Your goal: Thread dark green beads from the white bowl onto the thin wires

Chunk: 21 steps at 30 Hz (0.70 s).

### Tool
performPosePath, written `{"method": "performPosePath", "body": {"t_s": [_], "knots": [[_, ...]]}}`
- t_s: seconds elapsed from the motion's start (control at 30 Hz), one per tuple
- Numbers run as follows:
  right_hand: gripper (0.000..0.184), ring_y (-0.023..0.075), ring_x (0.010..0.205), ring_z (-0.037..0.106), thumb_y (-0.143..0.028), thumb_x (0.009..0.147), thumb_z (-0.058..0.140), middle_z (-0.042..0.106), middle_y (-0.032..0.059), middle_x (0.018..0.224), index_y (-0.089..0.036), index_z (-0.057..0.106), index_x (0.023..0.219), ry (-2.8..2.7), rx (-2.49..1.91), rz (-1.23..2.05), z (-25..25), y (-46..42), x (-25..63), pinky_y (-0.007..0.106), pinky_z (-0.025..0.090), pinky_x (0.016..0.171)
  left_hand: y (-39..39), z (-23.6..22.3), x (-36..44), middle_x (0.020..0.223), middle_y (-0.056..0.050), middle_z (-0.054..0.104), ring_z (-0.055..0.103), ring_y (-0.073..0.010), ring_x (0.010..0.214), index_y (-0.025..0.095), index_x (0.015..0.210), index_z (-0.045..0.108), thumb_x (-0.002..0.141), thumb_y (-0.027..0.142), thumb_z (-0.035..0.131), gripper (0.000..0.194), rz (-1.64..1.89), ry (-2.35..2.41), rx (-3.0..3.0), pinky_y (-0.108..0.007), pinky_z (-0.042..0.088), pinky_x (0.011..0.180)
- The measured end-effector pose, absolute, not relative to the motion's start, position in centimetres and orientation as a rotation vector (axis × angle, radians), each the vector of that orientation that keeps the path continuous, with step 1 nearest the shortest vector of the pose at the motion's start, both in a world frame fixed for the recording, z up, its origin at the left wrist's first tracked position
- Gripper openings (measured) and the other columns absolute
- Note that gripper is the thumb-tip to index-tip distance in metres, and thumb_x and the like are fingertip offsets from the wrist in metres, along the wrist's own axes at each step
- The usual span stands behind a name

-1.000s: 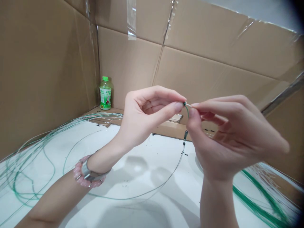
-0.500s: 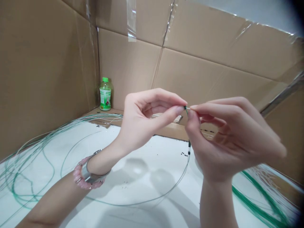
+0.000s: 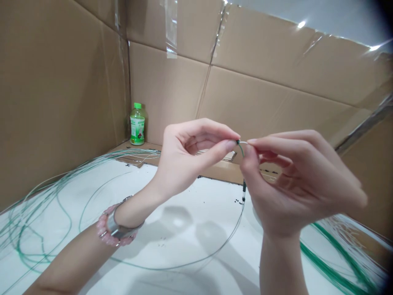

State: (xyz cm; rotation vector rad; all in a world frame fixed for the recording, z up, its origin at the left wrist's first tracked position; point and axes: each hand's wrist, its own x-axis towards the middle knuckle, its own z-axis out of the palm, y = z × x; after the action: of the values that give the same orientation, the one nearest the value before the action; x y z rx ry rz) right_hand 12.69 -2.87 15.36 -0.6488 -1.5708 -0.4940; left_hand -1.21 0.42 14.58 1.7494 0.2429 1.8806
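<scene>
My left hand point(image 3: 190, 153) is raised over the table, thumb and forefinger pinched on a tiny dark green bead point(image 3: 238, 142). My right hand point(image 3: 294, 180) faces it, fingers pinched on the end of a thin wire point(image 3: 196, 256) whose pale tip meets the bead. The wire drops from my right thumb, carries a few dark beads point(image 3: 244, 189) just below it, and loops down across the white table point(image 3: 190, 229). A pink bead bracelet and a metal bangle point(image 3: 115, 229) sit on my left wrist.
Bundles of green and pale wires point(image 3: 37, 196) fan over the table's left side, and more green wires point(image 3: 334, 266) lie at the right. A small green-capped bottle point(image 3: 137, 125) stands in the far corner. Taped cardboard walls point(image 3: 260, 94) enclose the table. Tiny dark beads point(image 3: 236, 201) are scattered on it.
Both hands have sunk slightly and stayed pinched together at the wire tip. The beads strung on the wire have slid a little lower below my right thumb.
</scene>
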Motion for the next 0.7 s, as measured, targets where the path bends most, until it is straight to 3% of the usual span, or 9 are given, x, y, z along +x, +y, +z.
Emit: {"method": "performPosePath", "body": {"t_s": [0.27,0.7], "knots": [[0.029,0.0156,0.062,0.052,0.001,0.066,0.072,0.06,-0.0002,0.074,-0.024,0.062,0.077,-1.549,-0.637,-0.64,15.1,-2.71,12.61,0.032,0.04,0.054,0.34,14.64,-1.19,0.078,0.004,0.072,0.069,-0.0105,0.073,0.021,0.079,0.072,0.077,0.005,0.068,0.016,1.955,0.254,1.799,-0.019,0.061,0.065],[0.028,0.0145,0.062,0.051,0.0,0.066,0.072,0.059,0.0,0.072,-0.022,0.061,0.077,-1.57,-0.632,-0.757,15.23,-2.92,12.75,0.029,0.04,0.053,0.33,14.49,-1.2,0.079,0.001,0.071,0.068,-0.0117,0.073,0.02,0.081,0.072,0.078,0.006,0.067,0.015,2.001,0.267,1.866,-0.022,0.06,0.067]]}}
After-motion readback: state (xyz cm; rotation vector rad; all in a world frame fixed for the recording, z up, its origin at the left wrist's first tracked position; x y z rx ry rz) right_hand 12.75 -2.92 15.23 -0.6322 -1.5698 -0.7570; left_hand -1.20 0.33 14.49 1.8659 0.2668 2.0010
